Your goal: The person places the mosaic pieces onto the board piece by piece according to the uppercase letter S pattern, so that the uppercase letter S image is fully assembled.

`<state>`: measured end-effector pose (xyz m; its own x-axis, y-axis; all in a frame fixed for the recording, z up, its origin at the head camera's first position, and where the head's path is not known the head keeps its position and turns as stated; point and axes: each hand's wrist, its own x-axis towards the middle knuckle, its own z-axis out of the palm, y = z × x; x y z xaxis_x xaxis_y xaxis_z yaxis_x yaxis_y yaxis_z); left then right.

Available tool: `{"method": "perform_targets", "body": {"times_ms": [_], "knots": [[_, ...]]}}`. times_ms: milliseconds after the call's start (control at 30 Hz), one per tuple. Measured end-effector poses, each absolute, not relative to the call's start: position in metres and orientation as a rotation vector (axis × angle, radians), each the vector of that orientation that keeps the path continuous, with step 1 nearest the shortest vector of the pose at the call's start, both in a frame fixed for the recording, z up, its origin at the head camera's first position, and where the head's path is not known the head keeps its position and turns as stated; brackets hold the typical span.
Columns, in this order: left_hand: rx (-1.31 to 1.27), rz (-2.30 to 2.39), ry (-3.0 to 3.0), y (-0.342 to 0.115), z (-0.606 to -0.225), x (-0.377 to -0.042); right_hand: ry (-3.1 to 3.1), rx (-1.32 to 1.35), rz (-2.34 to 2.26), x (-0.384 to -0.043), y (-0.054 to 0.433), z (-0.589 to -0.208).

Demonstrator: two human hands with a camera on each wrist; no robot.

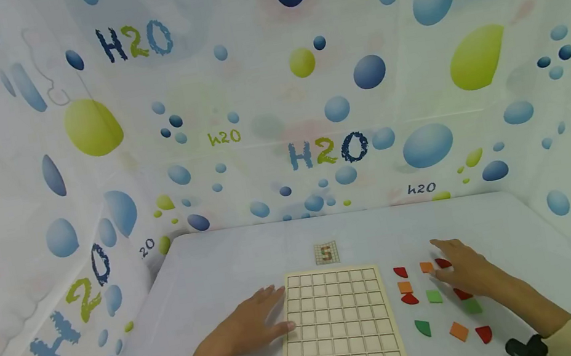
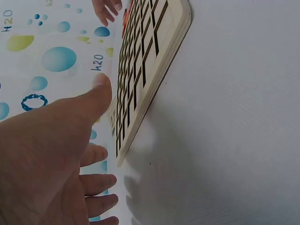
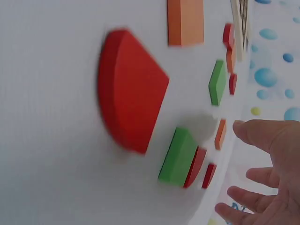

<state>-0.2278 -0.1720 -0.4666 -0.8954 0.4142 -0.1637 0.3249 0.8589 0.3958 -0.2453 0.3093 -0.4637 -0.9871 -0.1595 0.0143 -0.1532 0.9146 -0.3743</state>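
Observation:
A wooden board point(image 1: 337, 328) with a grid of square recesses lies on the white table, its recesses bare. Beside its left edge is my left hand point(image 1: 255, 324), fingers extended and the thumb over the rim; whether it touches the wood I cannot tell. My right hand point(image 1: 467, 269) hovers with spread fingers over loose flat pieces, holding nothing that shows. Near its thumb is an orange square point(image 1: 426, 267). A red quarter-circle point(image 3: 133, 91) looms large in the right wrist view. Around it lie a green square point(image 1: 434, 296), a green quarter-circle point(image 1: 423, 328) and several more red and orange pieces.
Behind the board sits a small gridded card point(image 1: 326, 253) with a figure like a 5 or S on it. A white curtain point(image 1: 260, 88) printed with blue and green drops and "H2O" hangs behind and beside the table point(image 1: 220, 263).

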Motion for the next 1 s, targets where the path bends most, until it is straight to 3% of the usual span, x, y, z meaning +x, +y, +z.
{"method": "perform_targets", "body": {"times_ms": [1000], "knots": [[0.621,0.467,2.733,-0.172,-0.464,-0.227,2.818,-0.203,-0.98,-0.272,0.35,-0.483]]}}
